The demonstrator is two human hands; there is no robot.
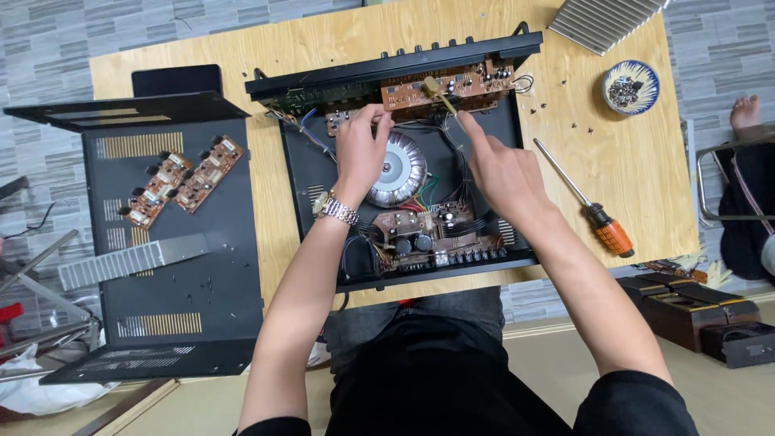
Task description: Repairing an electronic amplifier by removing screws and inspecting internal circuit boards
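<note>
**Both hands deep in an opened amplifier**

The black amplifier case (pixel 404 161) lies lid-off in the middle of the wooden table (pixel 638 186), its front panel turned away from the person. Against that front wall stands a brown circuit board (pixel 448 87). The right hand (pixel 504 169) is closed around a small yellow-handled tool (pixel 440 93), whose handle end points up toward the board. The left hand (pixel 361 145) has its fingers curled down on a smaller board just beside the round silver transformer (pixel 398 169); whether it grips or only presses I cannot tell.

To my eye, the work wants a steady left hand bracing the part while the tool moves slowly, keeping clear of the loose coloured wires near the transformer.

On the table, right of the case, lies an orange-handled screwdriver (pixel 593 211), with a few loose screws near it and a small patterned bowl (pixel 630 86) holding more. To the left rests the removed black cover (pixel 178 266), carrying two small boards (pixel 184 179) and a ribbed metal strip (pixel 133 261). The floor is grey tile.
</note>
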